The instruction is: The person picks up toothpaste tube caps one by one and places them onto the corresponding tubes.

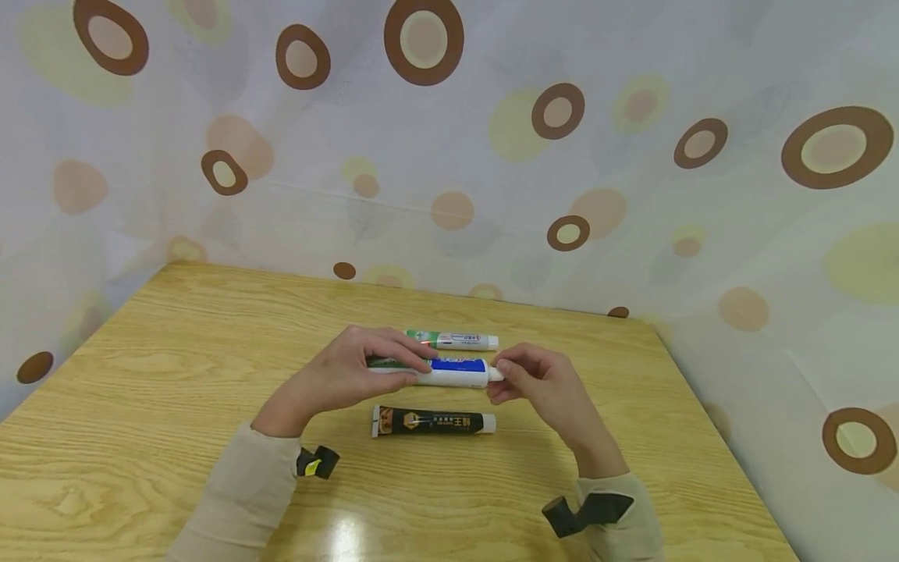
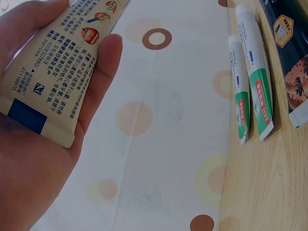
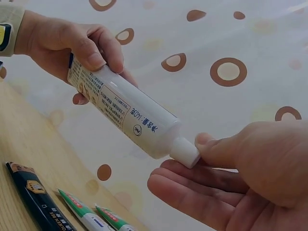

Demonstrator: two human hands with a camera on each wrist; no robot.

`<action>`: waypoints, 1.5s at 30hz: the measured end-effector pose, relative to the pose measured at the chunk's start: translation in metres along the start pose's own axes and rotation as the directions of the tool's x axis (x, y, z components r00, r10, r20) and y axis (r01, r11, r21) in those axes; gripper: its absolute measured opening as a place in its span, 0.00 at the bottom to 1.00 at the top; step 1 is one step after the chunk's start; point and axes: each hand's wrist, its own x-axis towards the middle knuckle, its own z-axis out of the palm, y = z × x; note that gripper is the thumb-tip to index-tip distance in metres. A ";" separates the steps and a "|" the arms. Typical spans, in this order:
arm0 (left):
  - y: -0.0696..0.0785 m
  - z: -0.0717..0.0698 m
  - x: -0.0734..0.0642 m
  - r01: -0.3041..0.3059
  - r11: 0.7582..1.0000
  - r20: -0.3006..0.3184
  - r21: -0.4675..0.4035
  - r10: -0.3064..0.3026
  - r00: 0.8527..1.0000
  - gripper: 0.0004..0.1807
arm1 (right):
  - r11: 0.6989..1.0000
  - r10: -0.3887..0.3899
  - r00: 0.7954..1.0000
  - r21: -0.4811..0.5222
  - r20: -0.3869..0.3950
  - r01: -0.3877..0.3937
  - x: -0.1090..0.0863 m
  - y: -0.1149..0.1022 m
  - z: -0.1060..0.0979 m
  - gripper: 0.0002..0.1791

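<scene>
A white toothpaste tube with a blue panel [image 1: 456, 373] is held above the table by my left hand [image 1: 351, 367], whose fingers and thumb wrap its body. In the left wrist view the printed back of this toothpaste tube [image 2: 57, 67] lies against the palm of the left hand [image 2: 33, 178]. At its other end, my right hand [image 1: 537, 382] pinches the white cap [image 3: 185, 152] between thumb and fingers. The cap sits at the tube's neck; whether it is loosened I cannot tell. The right wrist view shows the tube tilted, cap end lower.
On the wooden table [image 1: 175, 375] lies a black toothpaste tube [image 1: 435, 421], nearer me than the held tube. Beyond are a green and white tube [image 2: 257, 77] and a smaller green and white tube [image 2: 239, 86], side by side. A patterned cloth [image 1: 449, 156] hangs behind the table.
</scene>
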 end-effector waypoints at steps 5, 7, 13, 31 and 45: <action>0.001 0.001 0.000 0.003 1.000 0.007 -0.006 -0.003 1.000 0.11 | 1.000 0.008 1.000 -0.008 -0.005 -0.008 0.000 0.001 0.000 0.14; 0.001 0.001 0.000 0.004 1.000 0.005 0.002 -0.004 1.000 0.11 | 1.000 -0.010 1.000 -0.028 -0.015 0.009 -0.001 0.000 0.000 0.13; 0.000 0.000 0.001 0.010 1.000 -0.003 0.020 -0.010 1.000 0.11 | 0.993 -0.057 0.998 -0.103 -0.026 0.054 -0.004 -0.003 -0.001 0.11; 0.003 0.000 0.000 -0.006 1.000 -0.009 -0.020 0.006 1.000 0.11 | 0.999 -0.033 0.999 0.018 -0.002 0.033 -0.002 -0.002 -0.002 0.14; 0.005 0.001 0.001 -0.028 0.999 -0.013 -0.027 0.027 1.000 0.10 | 0.993 -0.117 0.993 -0.034 0.002 0.117 -0.005 -0.002 -0.003 0.10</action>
